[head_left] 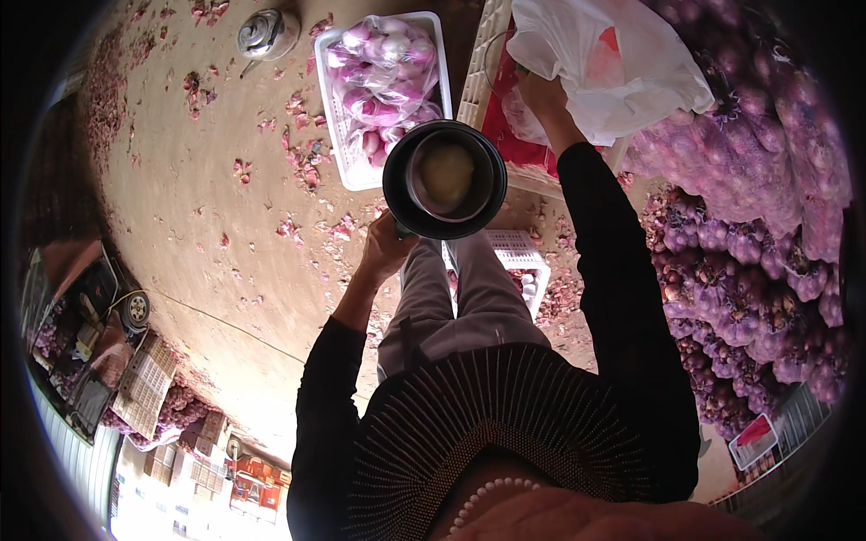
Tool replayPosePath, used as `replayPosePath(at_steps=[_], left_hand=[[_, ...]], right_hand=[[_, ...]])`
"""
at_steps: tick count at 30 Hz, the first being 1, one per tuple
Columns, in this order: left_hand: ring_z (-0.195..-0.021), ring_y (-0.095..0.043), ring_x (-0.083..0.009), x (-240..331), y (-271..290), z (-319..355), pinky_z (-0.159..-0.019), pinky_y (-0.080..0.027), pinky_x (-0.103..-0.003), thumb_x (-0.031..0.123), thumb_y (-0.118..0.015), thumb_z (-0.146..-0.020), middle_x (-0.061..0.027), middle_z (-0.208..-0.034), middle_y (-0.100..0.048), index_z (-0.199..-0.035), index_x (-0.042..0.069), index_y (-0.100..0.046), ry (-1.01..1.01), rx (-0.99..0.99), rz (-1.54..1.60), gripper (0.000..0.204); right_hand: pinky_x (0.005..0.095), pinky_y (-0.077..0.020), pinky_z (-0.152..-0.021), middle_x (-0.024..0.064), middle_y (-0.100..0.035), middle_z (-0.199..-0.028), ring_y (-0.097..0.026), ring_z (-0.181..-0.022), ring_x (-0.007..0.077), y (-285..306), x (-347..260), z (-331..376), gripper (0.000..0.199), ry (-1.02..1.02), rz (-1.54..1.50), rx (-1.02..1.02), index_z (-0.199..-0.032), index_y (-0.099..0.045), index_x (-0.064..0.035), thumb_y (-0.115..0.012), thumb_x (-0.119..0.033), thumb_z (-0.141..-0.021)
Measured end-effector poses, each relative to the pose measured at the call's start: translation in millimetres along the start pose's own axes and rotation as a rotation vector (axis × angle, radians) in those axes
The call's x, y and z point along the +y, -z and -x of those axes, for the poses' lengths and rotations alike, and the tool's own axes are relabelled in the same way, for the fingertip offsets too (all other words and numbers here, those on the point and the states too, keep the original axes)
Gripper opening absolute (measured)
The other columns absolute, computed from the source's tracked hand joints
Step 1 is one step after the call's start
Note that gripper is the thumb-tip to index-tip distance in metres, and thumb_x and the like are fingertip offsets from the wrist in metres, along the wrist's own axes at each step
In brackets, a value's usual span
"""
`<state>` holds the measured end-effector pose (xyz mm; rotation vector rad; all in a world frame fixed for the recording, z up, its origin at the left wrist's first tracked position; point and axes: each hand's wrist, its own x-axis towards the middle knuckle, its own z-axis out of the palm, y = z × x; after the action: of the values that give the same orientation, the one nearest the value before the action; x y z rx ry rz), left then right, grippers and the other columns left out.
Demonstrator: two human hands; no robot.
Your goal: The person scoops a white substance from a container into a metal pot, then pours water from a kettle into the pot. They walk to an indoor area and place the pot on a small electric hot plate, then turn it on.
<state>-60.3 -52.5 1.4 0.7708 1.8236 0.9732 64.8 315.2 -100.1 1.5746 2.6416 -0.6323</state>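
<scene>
My left hand [390, 245] is closed round the handle of a dark mug [397, 180]. The mug has a shiny metal inside and some pale yellowish liquid in the bottom. It stands out over my lap, its open top facing up. My right hand [541, 95] reaches to the far right, at the edge of a white plastic bag [622, 77]. The bag hides most of its fingers, so their grip does not show. Beneath that hand, red material [505, 131] lies in a pale plastic crate [474, 77].
A white basket [338, 149] ahead holds bagged purple-white onions [383, 77]. A metal kettle [269, 34] stands on the floor, which has scattered onion skins. Stacked net sacks [731, 171] of purple bulbs line the right. Another white crate [541, 279] sits by my legs.
</scene>
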Motion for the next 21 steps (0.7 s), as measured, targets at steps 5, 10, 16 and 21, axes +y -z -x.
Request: replayPosePath(at_steps=[5, 10, 16, 21], left_hand=[[-0.070, -0.059, -0.0156, -1.0, -3.1, 7.7, -0.066, -0.050, -0.034, 0.007, -0.065, -0.073, -0.0130, -0.075, -0.064, -0.094, -0.001, -0.060, -0.027, 0.092, 0.072, 0.023], [-0.070, -0.060, -0.0160, 1.1, 2.7, 27.3, -0.066, -0.050, -0.034, 0.006, -0.064, -0.073, -0.0133, -0.075, -0.065, -0.095, 0.000, -0.060, -0.030, 0.134, 0.098, 0.024], [-0.074, -0.065, -0.0180, 35.7, 15.0, 54.6, -0.066, -0.051, -0.036, 0.007, -0.067, -0.073, -0.0174, -0.078, -0.066, -0.096, -0.001, -0.060, -0.035, 0.157, 0.041, 0.025], [-0.075, -0.063, -0.0140, 41.9, 0.9, 79.5, -0.068, -0.052, -0.035, 0.008, -0.067, -0.075, -0.0172, -0.080, -0.067, -0.098, -0.001, -0.061, 0.070, 0.192, 0.047, 0.026]], right_hand=[[0.0486, -0.0479, -0.087, 0.0228, -0.063, -0.112, -0.060, -0.102, 0.0415, 24.1, -6.4, 16.2, 0.044, -0.016, 0.012, -0.084, -0.119, -0.056, -0.0062, -0.062, -0.034, -0.086], [0.0400, -0.0509, -0.078, 0.0189, -0.066, -0.096, -0.066, -0.090, 0.0333, 93.9, -19.2, 97.6, 0.037, 0.058, -0.405, -0.412, -0.108, -0.056, -0.0020, -0.072, -0.019, -0.080], [0.0346, -0.0516, -0.068, 0.0146, -0.064, -0.083, -0.066, -0.075, 0.0274, 184.6, -65.1, 200.2, 0.032, 0.227, -0.519, -0.285, -0.101, -0.057, -0.0032, -0.075, -0.010, -0.076], [0.0354, -0.0516, -0.068, 0.0147, -0.065, -0.082, -0.066, -0.076, 0.0291, 207.4, -93.6, 219.1, 0.035, 0.306, -0.483, -0.259, -0.101, -0.056, -0.0035, -0.076, -0.012, -0.074]])
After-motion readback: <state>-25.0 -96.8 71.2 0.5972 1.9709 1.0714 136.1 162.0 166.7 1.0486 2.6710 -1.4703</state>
